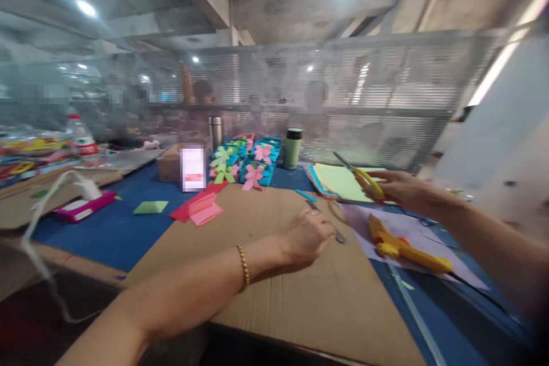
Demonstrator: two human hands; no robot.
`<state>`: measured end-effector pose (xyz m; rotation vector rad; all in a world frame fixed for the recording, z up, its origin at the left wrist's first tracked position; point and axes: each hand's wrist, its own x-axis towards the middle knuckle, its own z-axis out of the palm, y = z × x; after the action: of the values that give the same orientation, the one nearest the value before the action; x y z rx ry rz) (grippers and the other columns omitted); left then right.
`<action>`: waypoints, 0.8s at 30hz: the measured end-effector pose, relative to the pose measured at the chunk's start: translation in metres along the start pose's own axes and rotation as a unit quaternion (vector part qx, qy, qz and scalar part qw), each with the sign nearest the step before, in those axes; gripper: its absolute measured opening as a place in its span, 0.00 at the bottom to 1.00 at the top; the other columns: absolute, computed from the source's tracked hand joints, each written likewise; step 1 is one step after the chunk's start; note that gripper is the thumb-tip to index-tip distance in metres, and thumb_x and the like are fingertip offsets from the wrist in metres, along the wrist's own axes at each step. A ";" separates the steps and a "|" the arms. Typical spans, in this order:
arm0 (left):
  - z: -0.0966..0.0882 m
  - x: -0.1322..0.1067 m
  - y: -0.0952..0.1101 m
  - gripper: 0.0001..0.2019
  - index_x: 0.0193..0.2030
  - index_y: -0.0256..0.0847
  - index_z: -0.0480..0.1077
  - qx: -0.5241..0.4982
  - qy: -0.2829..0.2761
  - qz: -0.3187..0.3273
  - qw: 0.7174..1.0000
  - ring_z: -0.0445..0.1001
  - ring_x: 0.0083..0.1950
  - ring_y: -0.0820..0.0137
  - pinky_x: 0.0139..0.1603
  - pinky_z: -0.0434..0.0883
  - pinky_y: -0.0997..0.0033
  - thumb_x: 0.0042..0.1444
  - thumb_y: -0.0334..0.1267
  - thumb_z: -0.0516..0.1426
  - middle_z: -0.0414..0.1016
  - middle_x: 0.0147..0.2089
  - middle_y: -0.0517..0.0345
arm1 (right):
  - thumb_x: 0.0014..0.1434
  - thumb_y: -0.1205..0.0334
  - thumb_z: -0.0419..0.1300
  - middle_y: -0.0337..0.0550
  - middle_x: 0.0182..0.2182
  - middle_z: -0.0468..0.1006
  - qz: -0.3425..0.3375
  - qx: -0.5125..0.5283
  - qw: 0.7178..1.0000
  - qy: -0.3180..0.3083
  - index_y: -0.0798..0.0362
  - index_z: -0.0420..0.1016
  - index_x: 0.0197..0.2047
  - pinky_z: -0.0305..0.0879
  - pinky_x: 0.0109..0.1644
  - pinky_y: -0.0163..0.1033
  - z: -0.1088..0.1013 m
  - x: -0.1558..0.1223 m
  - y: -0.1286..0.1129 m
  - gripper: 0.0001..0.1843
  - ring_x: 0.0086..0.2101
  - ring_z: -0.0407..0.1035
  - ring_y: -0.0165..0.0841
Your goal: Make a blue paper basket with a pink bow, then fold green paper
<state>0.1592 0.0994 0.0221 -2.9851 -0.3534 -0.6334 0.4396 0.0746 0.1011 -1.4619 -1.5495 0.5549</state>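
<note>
My left hand, with a gold bead bracelet at the wrist, is closed on a thin steel ruler over the cardboard sheet. The ruler's two ends show on either side of the fingers. To the right, my right hand holds yellow-handled scissors in the air, blades pointing up and left, above a stack of coloured paper. A narrow blue paper strip lies just beyond my left hand. Folded red and pink paper rests at the cardboard's far left edge.
A yellow hot glue gun lies on purple paper, its cord trailing right. At the back stand a green tumbler, a steel flask, a lit phone and bow-decorated blue pieces. A white cable hangs at left.
</note>
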 end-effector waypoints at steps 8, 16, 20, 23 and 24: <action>0.002 0.089 -0.052 0.16 0.57 0.39 0.71 0.024 -0.051 -0.058 0.997 0.75 0.54 0.61 0.54 0.75 0.52 0.67 0.43 0.59 0.73 0.58 0.48 | 0.68 0.54 0.62 0.49 0.52 0.75 0.130 0.045 0.984 0.110 0.55 0.71 0.57 0.75 0.48 0.48 -0.024 0.001 -0.019 0.19 0.46 0.74 0.38; 0.041 0.171 -0.076 0.19 0.60 0.39 0.69 0.033 -0.123 -0.113 0.985 0.75 0.54 0.60 0.53 0.76 0.52 0.66 0.44 0.59 0.72 0.59 0.48 | 0.68 0.54 0.61 0.50 0.54 0.74 0.158 0.054 0.968 0.187 0.54 0.72 0.58 0.74 0.50 0.50 -0.040 -0.006 -0.020 0.19 0.48 0.73 0.39; 0.053 0.178 -0.074 0.19 0.59 0.38 0.69 0.046 -0.138 -0.126 0.981 0.75 0.54 0.60 0.53 0.76 0.52 0.66 0.44 0.59 0.72 0.58 0.48 | 0.68 0.54 0.62 0.50 0.54 0.74 0.176 0.040 0.967 0.179 0.54 0.72 0.57 0.74 0.50 0.49 -0.044 -0.008 -0.019 0.18 0.48 0.73 0.39; 0.052 0.174 -0.071 0.18 0.59 0.39 0.69 0.068 -0.141 -0.125 0.980 0.75 0.54 0.61 0.53 0.76 0.52 0.66 0.44 0.59 0.72 0.58 0.48 | 0.68 0.54 0.62 0.50 0.54 0.74 0.185 0.030 0.968 0.169 0.54 0.72 0.57 0.74 0.50 0.49 -0.042 -0.007 -0.016 0.18 0.48 0.73 0.39; 0.051 0.172 -0.069 0.18 0.59 0.39 0.69 0.076 -0.142 -0.120 0.980 0.75 0.54 0.61 0.53 0.76 0.52 0.66 0.44 0.59 0.72 0.58 0.48 | 0.68 0.54 0.62 0.50 0.54 0.74 0.188 0.026 0.968 0.166 0.54 0.72 0.57 0.74 0.50 0.49 -0.041 -0.006 -0.015 0.19 0.48 0.73 0.39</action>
<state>0.3153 0.2083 0.0473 -2.9059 -0.7543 -0.1805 0.4650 0.0556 0.1316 -1.7215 -0.9970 0.5299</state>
